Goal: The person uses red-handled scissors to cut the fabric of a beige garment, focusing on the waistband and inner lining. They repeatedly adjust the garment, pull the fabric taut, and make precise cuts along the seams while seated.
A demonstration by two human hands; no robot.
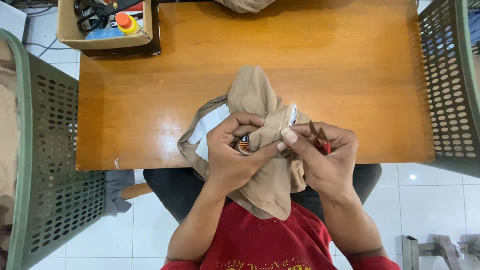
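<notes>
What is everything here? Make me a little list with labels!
Left hand: left hand pinches the tan cloth
Right hand: right hand grips the same cloth and a small red-handled tool
Patch: a small colourful patch shows between the fingers
Table: wooden table
Box: cardboard box at the far left corner, holding an orange-capped bottle
Sides: green perforated baskets

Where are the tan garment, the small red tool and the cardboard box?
tan garment (252, 92), head view, upper folded part on the table
small red tool (324, 145), head view, red handle
cardboard box (107, 41), head view, front wall
</notes>
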